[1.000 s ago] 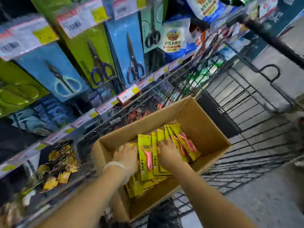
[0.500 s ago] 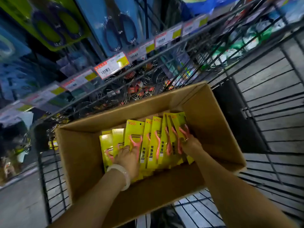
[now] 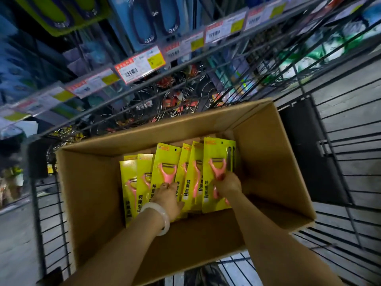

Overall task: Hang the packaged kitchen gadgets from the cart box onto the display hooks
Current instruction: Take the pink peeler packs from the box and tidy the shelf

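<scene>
An open cardboard box (image 3: pixel 92 195) sits in the wire cart. Inside it stand several yellow peeler packs (image 3: pixel 167 162), each with a pink Y-shaped peeler, fanned out in a row. My left hand (image 3: pixel 168 200), with a white bangle on the wrist, grips the lower part of the middle packs. My right hand (image 3: pixel 227 185) pinches the rightmost peeler pack (image 3: pixel 216 151) at the peeler's handle. Both forearms reach in over the box's near wall.
The wire cart wall (image 3: pixel 226 83) rises just behind the box. Beyond it are display shelves with price tags (image 3: pixel 140 67), hanging scissors packs (image 3: pixel 144 21) and wire racks of small goods. A black cart panel (image 3: pixel 305 149) stands right of the box.
The view has tilted down and closer to the box. My right hand slid from the pack edges onto the rightmost pack, and the packs now stand more spread apart.
</scene>
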Motion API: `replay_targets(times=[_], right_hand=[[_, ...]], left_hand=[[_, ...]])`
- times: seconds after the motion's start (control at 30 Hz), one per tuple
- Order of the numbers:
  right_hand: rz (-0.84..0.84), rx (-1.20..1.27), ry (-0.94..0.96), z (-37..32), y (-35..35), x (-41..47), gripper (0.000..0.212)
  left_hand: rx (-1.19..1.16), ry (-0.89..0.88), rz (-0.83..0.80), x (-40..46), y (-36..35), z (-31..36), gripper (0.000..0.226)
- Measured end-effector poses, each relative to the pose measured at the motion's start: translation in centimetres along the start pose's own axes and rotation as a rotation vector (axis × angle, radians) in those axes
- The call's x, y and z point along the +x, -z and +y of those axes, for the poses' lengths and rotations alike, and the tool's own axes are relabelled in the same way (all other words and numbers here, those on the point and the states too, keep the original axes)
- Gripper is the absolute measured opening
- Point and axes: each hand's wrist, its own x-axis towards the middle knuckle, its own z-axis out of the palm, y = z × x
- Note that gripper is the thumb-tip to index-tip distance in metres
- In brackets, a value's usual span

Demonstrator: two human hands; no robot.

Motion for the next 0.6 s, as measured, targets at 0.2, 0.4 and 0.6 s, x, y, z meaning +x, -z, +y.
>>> replay_targets(times=[0.2, 0.4, 0.6], right_hand=[[-0.069, 0.023, 0.261, -2.7, -2.1, -7.5, 0.015], [-0.073, 0.193, 0.292, -4.6, -3.6, -12.4, 0.035], [-0.271, 0.282, 0.391, -5.9, -2.6, -13.4, 0.028]], left_hand=[[-0.236, -0.001, 0.059, -2.5, 0.7, 0.6, 0.07], [-0.521, 0.078, 0.324, -5.9, 0.9, 0.9, 0.088], [-0.764, 0.168, 0.496, -6.5, 0.6, -0.8, 0.11]])
